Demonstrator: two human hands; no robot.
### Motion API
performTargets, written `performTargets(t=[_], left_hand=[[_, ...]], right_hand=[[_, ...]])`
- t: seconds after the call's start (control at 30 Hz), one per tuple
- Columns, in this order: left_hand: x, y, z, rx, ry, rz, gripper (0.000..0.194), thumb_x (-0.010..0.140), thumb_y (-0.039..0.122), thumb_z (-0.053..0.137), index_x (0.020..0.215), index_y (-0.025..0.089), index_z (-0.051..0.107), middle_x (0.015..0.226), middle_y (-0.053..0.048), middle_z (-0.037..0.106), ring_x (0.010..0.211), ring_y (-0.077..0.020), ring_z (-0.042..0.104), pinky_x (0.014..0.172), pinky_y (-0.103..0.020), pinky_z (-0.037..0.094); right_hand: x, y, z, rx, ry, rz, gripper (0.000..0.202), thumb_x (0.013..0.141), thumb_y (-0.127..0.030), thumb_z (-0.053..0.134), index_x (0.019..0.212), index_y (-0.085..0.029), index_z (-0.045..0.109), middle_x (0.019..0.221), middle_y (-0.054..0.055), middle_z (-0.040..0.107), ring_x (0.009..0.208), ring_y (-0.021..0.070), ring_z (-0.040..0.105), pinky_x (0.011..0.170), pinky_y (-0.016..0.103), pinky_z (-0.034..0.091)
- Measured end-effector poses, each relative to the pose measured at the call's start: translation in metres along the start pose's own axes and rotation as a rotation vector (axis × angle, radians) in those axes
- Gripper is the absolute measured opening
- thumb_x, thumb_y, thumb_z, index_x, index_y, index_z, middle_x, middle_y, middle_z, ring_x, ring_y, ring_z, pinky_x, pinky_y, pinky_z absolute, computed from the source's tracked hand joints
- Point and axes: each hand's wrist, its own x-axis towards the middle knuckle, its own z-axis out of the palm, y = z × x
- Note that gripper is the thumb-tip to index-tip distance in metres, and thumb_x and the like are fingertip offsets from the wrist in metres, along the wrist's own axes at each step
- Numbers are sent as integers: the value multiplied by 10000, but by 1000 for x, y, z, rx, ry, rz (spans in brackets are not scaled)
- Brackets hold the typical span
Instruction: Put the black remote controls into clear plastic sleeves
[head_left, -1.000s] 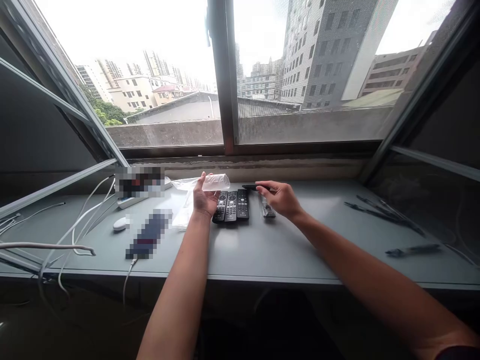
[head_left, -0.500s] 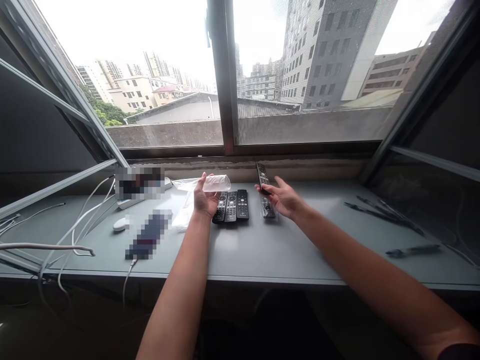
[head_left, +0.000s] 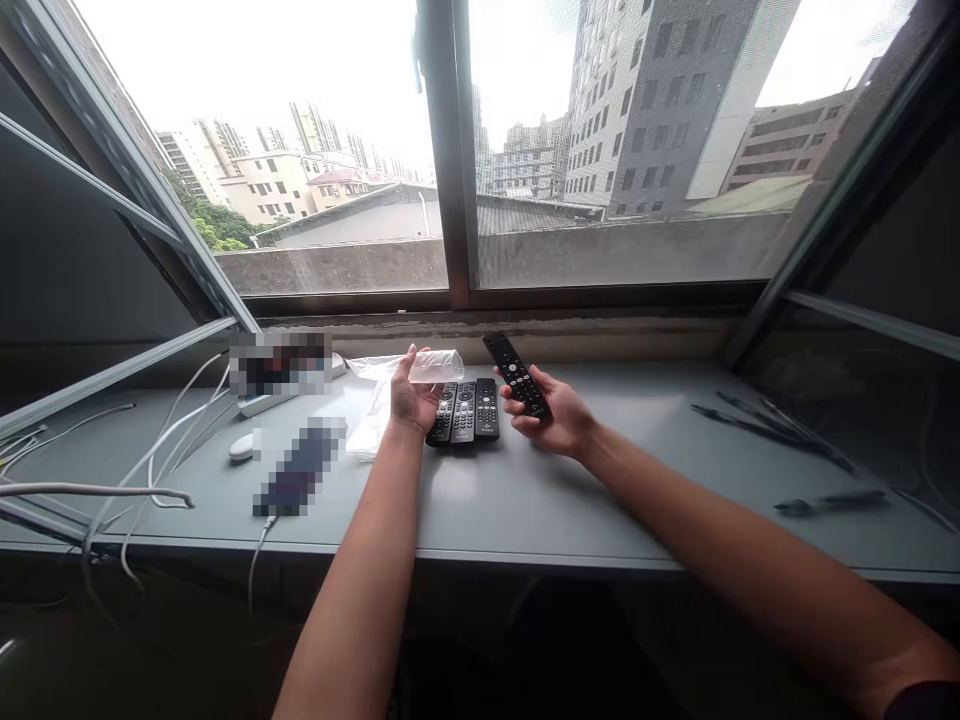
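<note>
My right hand is closed round a black remote control, tilted with its button side showing. My left hand grips a clear plastic sleeve, which stretches out above the fingers to the right. Three more black remotes lie side by side on the grey table, just right of my left hand. A white pile of thin plastic rests at the left of that hand.
Left on the table are a blurred-out dark device with a white cable, a white rounded object, a power strip and loose white cables. Several dark pens or similar sticks lie at right. A window stands behind.
The remote in my right hand has turned its button face toward me and swung left. The plastic-wrapped remote seen under that hand earlier is no longer visible. My left hand stays about still.
</note>
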Motion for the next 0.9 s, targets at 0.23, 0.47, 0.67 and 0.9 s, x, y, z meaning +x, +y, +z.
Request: performTargets(t=[0.23, 0.47, 0.67, 0.9], left_hand=[[-1, 1, 2, -3, 11, 0, 278, 928, 388, 820, 1114, 194, 750, 1052, -83, 782, 913, -206, 777, 742, -279, 619], [0, 0, 0, 1, 2, 17, 283, 915, 393, 837, 1098, 197, 749, 1044, -78, 780, 919, -208, 780, 755, -283, 618], [0, -1, 1, -16, 10, 29, 254, 923, 366, 831, 1087, 192, 745, 1029, -71, 778, 907, -198, 777, 775, -284, 622], [1, -1, 0, -20, 16, 26, 243, 936, 359, 823, 1067, 165, 760, 1043, -83, 773, 882, -195, 769, 747, -288, 618]], right_hand=[[1, 0, 1, 17, 120, -29, 264, 1091, -425, 636, 1180, -193, 725, 1038, 101, 766, 898, 201, 742, 622, 254, 653], [2, 2, -2, 93, 71, -4, 374, 1149, -441, 422, 1248, -212, 701, 984, 90, 756, 640, 161, 617, 404, 232, 512], [-1, 1, 6, 179, 126, 4, 262, 1108, -327, 585, 1286, -175, 701, 892, 48, 692, 720, 152, 668, 526, 213, 595], [-4, -4, 7, 260, 80, 46, 447, 1180, -448, 359, 1366, -137, 621, 934, 89, 694, 619, 143, 595, 363, 190, 459]])
